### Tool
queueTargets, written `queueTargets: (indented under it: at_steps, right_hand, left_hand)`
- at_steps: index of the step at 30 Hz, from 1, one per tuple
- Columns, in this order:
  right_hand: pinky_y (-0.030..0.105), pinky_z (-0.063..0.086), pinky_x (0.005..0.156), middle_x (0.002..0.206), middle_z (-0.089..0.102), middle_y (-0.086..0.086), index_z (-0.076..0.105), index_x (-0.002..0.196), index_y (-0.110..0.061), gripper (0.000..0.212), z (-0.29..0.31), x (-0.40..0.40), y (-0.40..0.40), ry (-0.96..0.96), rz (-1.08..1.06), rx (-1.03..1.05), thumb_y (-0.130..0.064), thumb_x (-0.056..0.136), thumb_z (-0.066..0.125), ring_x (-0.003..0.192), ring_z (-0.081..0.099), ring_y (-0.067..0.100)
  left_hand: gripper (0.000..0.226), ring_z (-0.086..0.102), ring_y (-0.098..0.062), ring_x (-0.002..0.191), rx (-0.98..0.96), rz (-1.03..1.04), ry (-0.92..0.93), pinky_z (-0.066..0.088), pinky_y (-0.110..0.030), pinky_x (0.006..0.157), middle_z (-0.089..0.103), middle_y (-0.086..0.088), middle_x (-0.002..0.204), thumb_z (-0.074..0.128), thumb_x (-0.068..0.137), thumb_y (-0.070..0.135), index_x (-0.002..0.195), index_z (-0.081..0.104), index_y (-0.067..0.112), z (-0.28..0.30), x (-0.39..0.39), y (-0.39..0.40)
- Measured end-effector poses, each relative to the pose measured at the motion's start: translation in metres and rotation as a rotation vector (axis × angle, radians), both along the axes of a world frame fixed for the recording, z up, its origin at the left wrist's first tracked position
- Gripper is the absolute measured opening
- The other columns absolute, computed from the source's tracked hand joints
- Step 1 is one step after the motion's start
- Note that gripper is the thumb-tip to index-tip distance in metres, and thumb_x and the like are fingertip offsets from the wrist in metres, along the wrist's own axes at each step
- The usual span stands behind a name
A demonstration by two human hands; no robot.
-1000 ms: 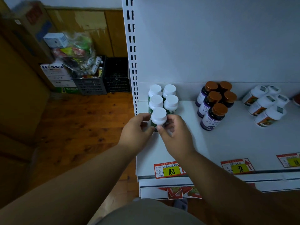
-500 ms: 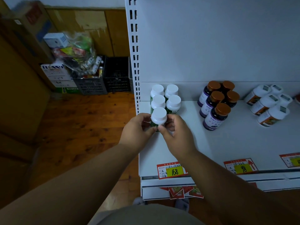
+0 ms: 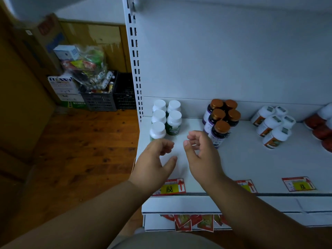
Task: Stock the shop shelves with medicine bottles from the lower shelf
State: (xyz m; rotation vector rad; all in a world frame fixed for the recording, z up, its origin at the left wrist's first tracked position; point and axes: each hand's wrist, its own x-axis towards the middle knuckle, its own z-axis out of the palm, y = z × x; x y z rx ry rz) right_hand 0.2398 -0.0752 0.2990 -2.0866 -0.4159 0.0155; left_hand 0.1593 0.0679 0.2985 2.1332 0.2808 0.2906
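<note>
My left hand (image 3: 154, 162) and right hand (image 3: 201, 153) empty, fingers loosely curled. Five white-capped green plastic bottles (image 3: 166, 119) on white metal shelf (image 3: 251, 162); sixth slot unfilled, restocking likely unfinished.

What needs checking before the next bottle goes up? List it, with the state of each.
1. Left hand free: ok, fingers relaxed, holding nothing.
2. Right hand free: ok, nothing in its grip.
3. Front white-capped bottle upright: ok, standing in line with its group.
4. Room beside it for the next bottle: ok, bare shelf in front of the green-labelled bottle.
5. Brown-capped bottles clear of that spot: ok.
6. Stock on the lower shelf: cannot tell, only hanging packets show.
</note>
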Motion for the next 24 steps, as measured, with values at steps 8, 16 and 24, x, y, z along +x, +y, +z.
queueTargets:
  at_steps: [8, 16, 24]
  right_hand:
    - [0.025, 0.048, 0.086, 0.113, 0.061, -0.010, 0.054, 0.122, -0.027, 0.025, -0.004, 0.019, -0.080, 0.014, 0.145, -0.004, -0.032, 0.097, 0.057, 0.101, 0.057, 0.004]
    - [0.016, 0.043, 0.077, 0.105, 0.062, -0.011, 0.052, 0.114, -0.031, 0.015, -0.005, 0.050, -0.128, 0.039, 0.084, 0.015, -0.032, 0.099, 0.055, 0.096, 0.057, 0.000]
    - [0.027, 0.045, 0.085, 0.117, 0.061, -0.001, 0.053, 0.122, -0.017, 0.029, -0.007, 0.098, -0.128, 0.053, -0.162, 0.026, -0.034, 0.099, 0.052, 0.106, 0.058, 0.013]
  left_hand:
    - [0.035, 0.059, 0.001, 0.098, 0.020, 0.169, 0.009, 0.047, -0.007, 0.083, 0.062, 0.017, 0.107, 0.073, 0.087, 0.030, 0.118, 0.058, 0.029, 0.003, 0.019, -0.089]
    - [0.031, 0.059, 0.000, 0.102, -0.090, 0.215, 0.091, 0.047, -0.015, 0.086, 0.062, 0.015, 0.114, 0.066, 0.092, 0.030, 0.122, 0.057, 0.029, 0.000, 0.048, -0.128]
    - [0.045, 0.044, -0.003, 0.123, -0.400, 0.161, 0.071, 0.031, -0.022, 0.096, 0.047, 0.015, 0.136, 0.042, 0.102, 0.042, 0.145, 0.040, 0.030, 0.006, 0.098, -0.117]
